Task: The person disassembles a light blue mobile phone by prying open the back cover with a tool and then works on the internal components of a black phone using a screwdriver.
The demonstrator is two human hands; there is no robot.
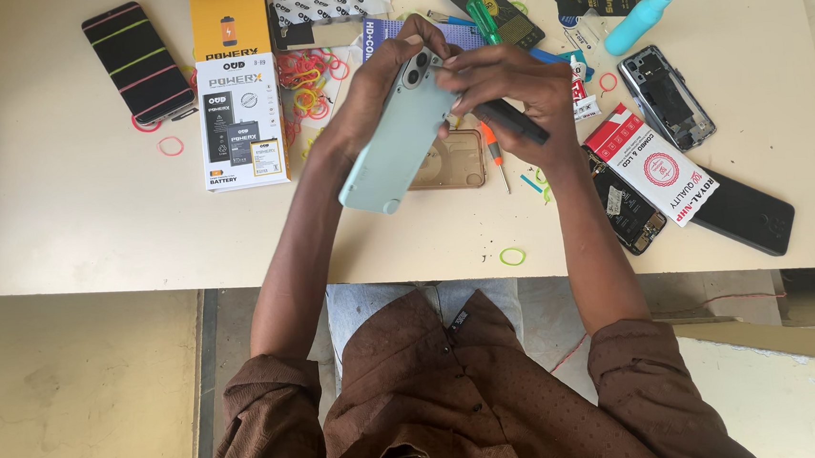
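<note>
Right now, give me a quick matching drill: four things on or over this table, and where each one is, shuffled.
Things:
1. mint phone
2. teal bottle
3. striped phone
4. green band

Places:
A. near table edge
B. far left
C. in left hand
D. far right

Pairs: 1-C, 2-D, 3-B, 4-A

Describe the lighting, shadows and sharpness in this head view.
Head view: soft, even daylight; the table is bright but not blown out; faint shadows under the mint phone and both hands; everything reasonably sharp, slight wide-angle bending at the edges.
</note>
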